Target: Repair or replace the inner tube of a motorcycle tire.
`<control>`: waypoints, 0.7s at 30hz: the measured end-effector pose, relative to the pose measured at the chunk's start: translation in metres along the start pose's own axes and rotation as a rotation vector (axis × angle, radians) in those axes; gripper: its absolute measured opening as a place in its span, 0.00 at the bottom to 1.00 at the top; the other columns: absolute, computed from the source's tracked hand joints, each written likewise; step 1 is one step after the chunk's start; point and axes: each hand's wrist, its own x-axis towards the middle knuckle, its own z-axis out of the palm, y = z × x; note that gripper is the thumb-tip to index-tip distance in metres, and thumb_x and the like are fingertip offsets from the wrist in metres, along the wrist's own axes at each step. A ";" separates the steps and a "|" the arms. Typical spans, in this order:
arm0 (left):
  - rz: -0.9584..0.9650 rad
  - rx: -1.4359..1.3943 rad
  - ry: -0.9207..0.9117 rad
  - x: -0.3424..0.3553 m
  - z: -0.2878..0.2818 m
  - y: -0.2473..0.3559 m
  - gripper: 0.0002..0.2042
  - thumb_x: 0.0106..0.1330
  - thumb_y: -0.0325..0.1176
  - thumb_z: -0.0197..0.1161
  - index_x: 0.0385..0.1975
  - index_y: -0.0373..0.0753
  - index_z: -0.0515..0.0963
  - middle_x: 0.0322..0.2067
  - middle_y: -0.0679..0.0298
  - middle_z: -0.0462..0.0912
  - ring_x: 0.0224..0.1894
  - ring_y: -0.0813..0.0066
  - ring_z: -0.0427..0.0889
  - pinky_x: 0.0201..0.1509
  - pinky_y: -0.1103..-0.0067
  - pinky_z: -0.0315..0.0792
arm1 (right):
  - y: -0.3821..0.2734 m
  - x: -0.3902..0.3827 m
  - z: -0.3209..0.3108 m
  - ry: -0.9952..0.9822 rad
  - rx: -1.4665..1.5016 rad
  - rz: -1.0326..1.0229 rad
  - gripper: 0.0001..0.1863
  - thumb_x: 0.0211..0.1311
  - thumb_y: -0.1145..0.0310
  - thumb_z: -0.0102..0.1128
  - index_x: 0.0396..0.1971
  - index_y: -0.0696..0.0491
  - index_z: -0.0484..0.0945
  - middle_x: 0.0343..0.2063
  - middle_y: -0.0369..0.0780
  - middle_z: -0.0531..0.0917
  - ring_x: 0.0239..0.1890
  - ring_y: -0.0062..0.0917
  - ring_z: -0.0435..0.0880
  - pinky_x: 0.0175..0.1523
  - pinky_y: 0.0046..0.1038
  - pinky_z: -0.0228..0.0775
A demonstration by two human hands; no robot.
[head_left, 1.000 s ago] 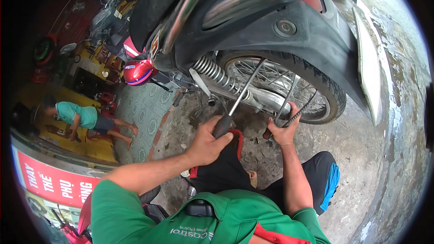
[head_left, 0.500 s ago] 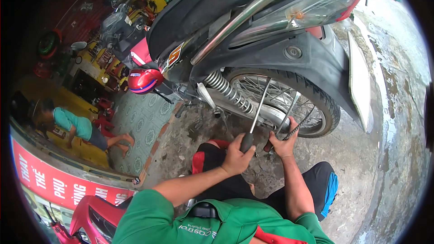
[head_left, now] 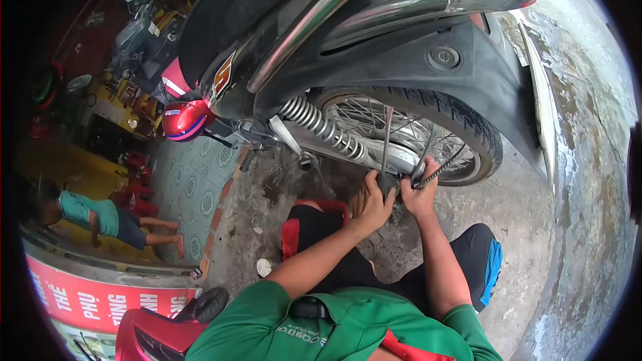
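In front of me is the rear wheel of a dark motorbike, its black tyre and spokes showing below the fender. My left hand is closed round the dark handle of a long screwdriver-like tool, whose metal shaft reaches up to the tyre's inner edge. Close beside it, my right hand grips a second metal lever, also slanting up to the rim; its handle is mostly hidden. A dark ridged rod crosses by the right thumb; what it belongs to I cannot tell.
A coil shock absorber and the grey fender border the wheel. A red helmet hangs on the bike's left. Another person is on the tiled floor at left, near a red sign and a pink motorbike.
My left hand has moved up and right toward the wheel, closer to my right hand, bringing the screwdriver handle near the hub. The view has shifted; the other person's legs have changed position.
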 end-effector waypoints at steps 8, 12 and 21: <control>0.021 0.208 -0.603 0.019 -0.072 0.017 0.47 0.61 0.35 0.70 0.73 0.30 0.43 0.56 0.32 0.74 0.51 0.37 0.79 0.53 0.54 0.75 | -0.009 -0.005 -0.014 -0.016 0.009 0.037 0.35 0.52 0.77 0.59 0.65 0.63 0.67 0.55 0.55 0.76 0.60 0.48 0.75 0.67 0.39 0.66; 0.059 0.239 -0.716 0.034 -0.069 -0.001 0.49 0.59 0.36 0.73 0.72 0.27 0.46 0.56 0.37 0.75 0.54 0.40 0.79 0.53 0.57 0.75 | -0.004 -0.019 -0.012 0.008 -0.007 0.155 0.33 0.58 0.78 0.57 0.66 0.62 0.68 0.57 0.56 0.77 0.62 0.48 0.76 0.68 0.38 0.65; 0.553 0.388 -0.331 0.057 -0.075 0.006 0.48 0.39 0.50 0.81 0.62 0.31 0.70 0.50 0.57 0.78 0.54 0.57 0.78 0.51 0.67 0.75 | -0.008 -0.033 -0.031 -0.130 -0.004 0.397 0.30 0.67 0.76 0.53 0.70 0.57 0.66 0.49 0.54 0.82 0.50 0.41 0.83 0.60 0.36 0.72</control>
